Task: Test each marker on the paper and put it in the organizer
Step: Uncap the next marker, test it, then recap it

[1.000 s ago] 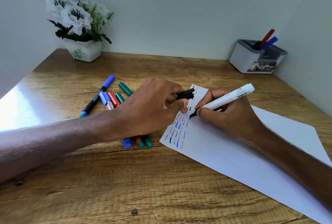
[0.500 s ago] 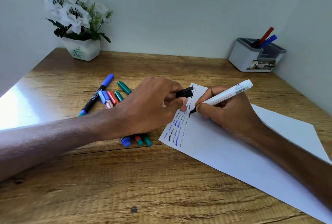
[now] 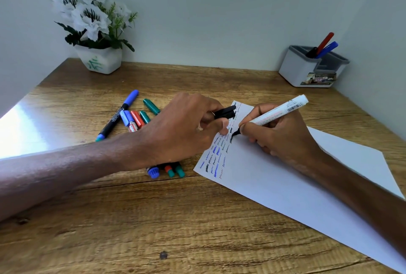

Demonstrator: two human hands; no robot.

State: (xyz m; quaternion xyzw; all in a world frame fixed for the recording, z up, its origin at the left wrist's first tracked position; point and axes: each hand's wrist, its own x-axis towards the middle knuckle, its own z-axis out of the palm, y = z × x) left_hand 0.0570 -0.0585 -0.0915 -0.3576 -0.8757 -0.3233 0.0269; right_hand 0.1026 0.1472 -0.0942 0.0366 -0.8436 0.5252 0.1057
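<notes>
Now, right hand [image 3: 283,139]: white marker [image 3: 278,112] is being gripped, black tip being pressed to the paper [image 3: 274,186], centre frame.
Left hand [image 3: 182,133]: black cap [image 3: 225,112] is being pinched, just beside the tip.
Loose markers [image 3: 136,118]: centre left, some being partly hidden by the left wrist.
Organizer [image 3: 301,69]: upper right, pens being held inside.
</notes>
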